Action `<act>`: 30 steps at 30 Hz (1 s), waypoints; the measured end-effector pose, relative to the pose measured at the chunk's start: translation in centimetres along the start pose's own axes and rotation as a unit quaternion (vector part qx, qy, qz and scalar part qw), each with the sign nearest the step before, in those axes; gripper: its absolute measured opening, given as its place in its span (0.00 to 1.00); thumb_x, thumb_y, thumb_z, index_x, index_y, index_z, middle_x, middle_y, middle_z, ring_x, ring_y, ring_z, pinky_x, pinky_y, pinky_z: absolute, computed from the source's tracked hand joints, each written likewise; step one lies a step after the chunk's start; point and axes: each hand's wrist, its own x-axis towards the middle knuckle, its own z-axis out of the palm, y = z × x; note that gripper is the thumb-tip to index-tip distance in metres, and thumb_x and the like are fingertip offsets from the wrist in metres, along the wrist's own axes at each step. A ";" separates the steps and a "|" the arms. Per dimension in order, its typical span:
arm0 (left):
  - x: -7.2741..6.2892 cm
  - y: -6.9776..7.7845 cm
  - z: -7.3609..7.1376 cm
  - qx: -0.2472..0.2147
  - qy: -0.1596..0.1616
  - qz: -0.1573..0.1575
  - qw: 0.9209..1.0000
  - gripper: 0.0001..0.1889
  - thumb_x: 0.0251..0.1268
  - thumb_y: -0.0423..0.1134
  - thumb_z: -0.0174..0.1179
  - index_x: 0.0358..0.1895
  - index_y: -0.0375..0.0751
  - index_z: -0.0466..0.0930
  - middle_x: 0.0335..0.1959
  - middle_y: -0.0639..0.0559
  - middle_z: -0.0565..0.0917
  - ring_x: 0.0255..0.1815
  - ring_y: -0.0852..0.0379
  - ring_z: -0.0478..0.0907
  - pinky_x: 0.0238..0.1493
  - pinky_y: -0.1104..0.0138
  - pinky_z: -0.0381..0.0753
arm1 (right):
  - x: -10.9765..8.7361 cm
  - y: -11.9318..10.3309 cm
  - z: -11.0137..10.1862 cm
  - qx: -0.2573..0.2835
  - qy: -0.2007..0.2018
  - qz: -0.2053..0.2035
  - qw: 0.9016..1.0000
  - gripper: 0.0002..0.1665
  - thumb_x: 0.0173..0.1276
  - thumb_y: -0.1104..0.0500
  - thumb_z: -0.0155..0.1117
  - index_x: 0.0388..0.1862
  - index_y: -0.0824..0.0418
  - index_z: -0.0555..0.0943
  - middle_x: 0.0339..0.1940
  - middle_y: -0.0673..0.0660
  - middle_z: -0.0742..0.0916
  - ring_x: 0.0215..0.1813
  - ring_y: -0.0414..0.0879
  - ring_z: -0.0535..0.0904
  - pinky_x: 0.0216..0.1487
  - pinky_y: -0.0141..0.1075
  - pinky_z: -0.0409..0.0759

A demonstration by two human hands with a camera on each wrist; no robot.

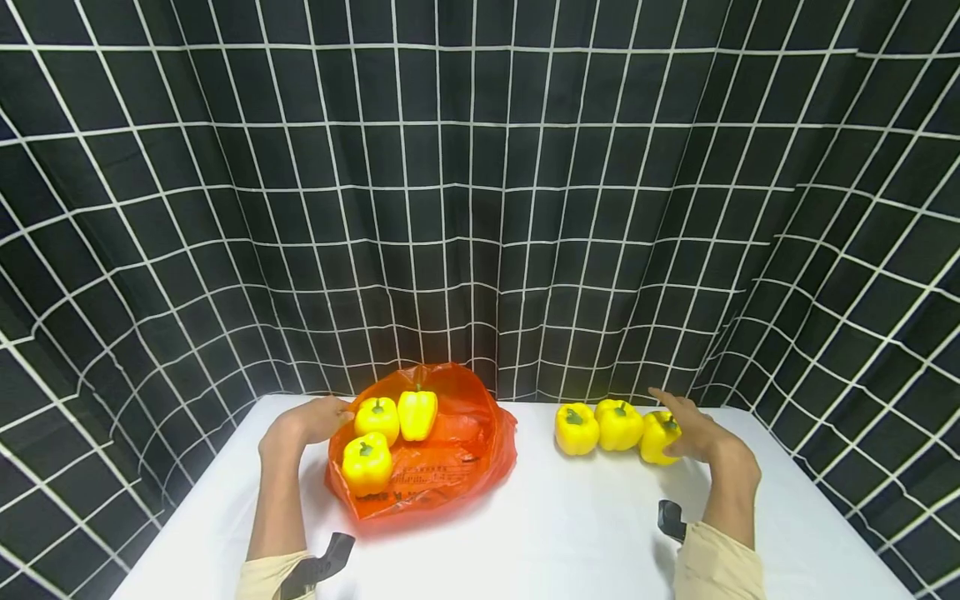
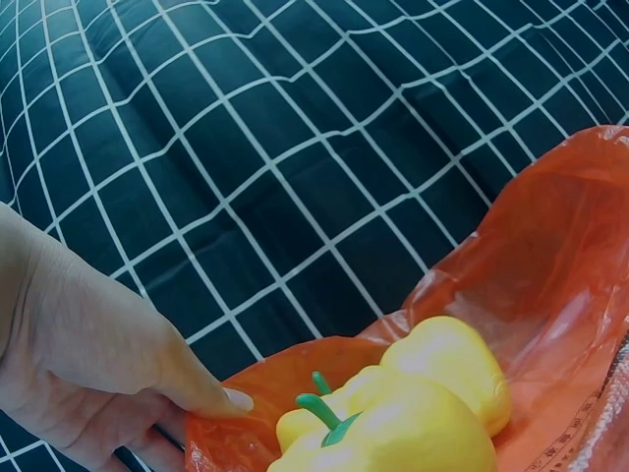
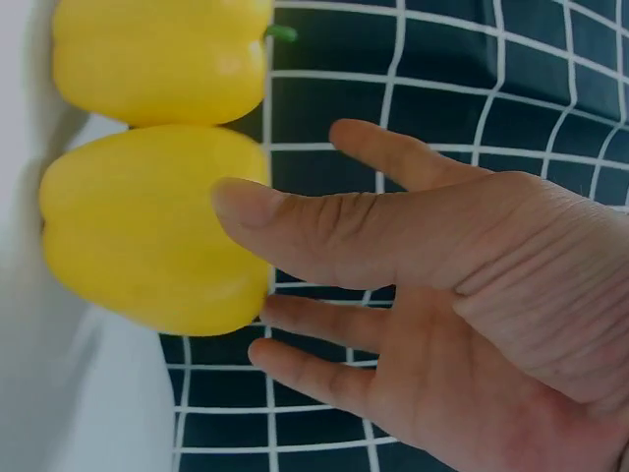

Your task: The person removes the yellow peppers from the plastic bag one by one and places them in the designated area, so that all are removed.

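A red plastic bag lies spread open on the left half of the table, with three yellow bell peppers inside it. My left hand pinches the bag's left rim between thumb and fingers; the left wrist view shows the thumb on the red film. Over on the right, three more yellow peppers stand in a row. Beside the rightmost pepper is my right hand, its fingers spread. In the right wrist view the thumb overlaps that pepper; whether it touches cannot be told.
A white table carries everything. Behind it and at both sides hangs a dark curtain with a white grid. The other two peppers of the row, the left one and the middle one, stand close together. Dark straps sit at both wrists.
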 end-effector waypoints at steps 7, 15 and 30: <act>-0.1 -0.1 -0.3 0.005 0.007 0.009 1.000 0.23 0.80 0.44 0.54 0.69 0.34 0.76 0.65 0.34 0.82 0.64 0.36 0.79 0.70 0.35 0.75 | -0.5 -1.7 -0.5 -0.012 0.004 0.026 1.000 0.62 0.63 0.68 0.72 0.87 0.56 0.45 0.83 0.78 0.47 0.80 0.85 0.45 0.69 0.82 0.59; 0.1 -0.3 0.1 0.012 0.005 0.015 1.000 0.19 0.76 0.40 0.60 0.63 0.37 0.82 0.54 0.43 0.88 0.50 0.49 0.82 0.66 0.39 0.80 | -1.1 -2.4 -0.6 -0.027 0.012 0.017 0.999 0.59 0.63 0.68 0.72 0.86 0.58 0.49 0.82 0.78 0.51 0.78 0.85 0.50 0.67 0.81 0.63; 0.2 -0.4 0.1 0.016 -0.004 0.042 0.999 0.16 0.77 0.36 0.57 0.62 0.38 0.82 0.52 0.45 0.87 0.51 0.48 0.82 0.69 0.41 0.78 | -1.9 -5.2 -0.7 -0.048 0.041 -0.088 0.994 0.45 0.71 0.64 0.62 0.83 0.63 0.55 0.80 0.81 0.58 0.77 0.87 0.52 0.68 0.82 0.60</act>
